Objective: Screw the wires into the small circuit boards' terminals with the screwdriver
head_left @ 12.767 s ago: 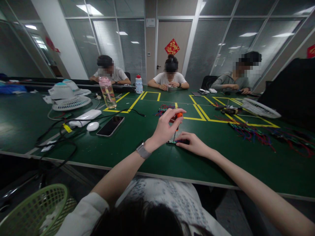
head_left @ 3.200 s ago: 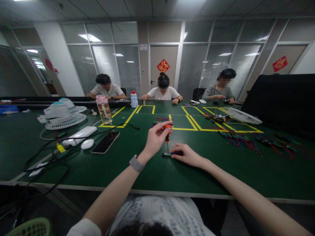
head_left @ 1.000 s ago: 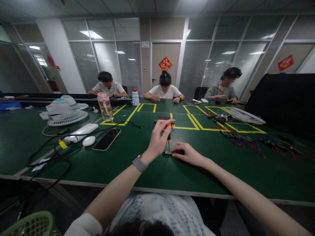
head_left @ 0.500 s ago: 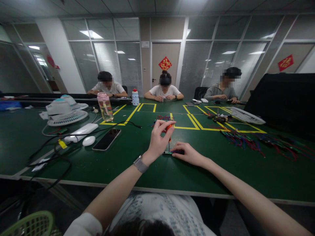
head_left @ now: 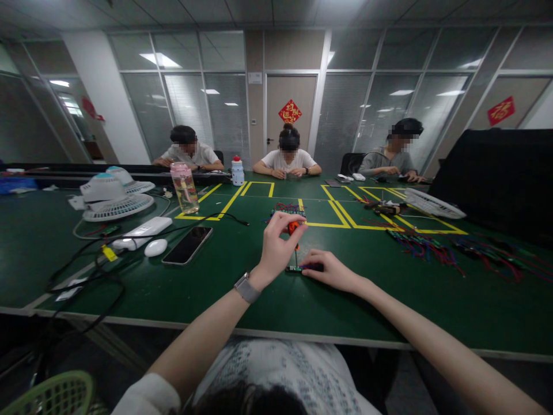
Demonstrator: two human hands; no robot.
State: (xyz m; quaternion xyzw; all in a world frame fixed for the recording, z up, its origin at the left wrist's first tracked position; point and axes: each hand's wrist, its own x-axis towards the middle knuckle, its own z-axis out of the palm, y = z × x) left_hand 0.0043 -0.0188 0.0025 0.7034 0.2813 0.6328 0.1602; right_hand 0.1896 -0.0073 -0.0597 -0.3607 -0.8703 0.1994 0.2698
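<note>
My left hand [head_left: 279,239] is closed round the orange handle of a screwdriver [head_left: 294,227], thumb and fingers gripping its top. The tool stands upright, its thin shaft reaching down to a small green circuit board [head_left: 294,269] on the table. With its fingers bent, my right hand [head_left: 326,269] holds the board's right end against the table; part of the board and some dark wires are hidden under those fingers. Just behind my left hand lies a cluster of boards with red and blue wires [head_left: 287,208].
A phone [head_left: 188,245], a white mouse-shaped case [head_left: 156,248], a power strip [head_left: 142,233] and black cables lie left. Beyond stand a pink bottle [head_left: 184,187] and white fans [head_left: 116,199]. Wired boards [head_left: 425,245] and a keyboard [head_left: 434,203] lie right. Several people sit opposite.
My left fingers have shifted slightly on the orange handle, and the handle looks turned a little. The right hand and the board stay in place.
</note>
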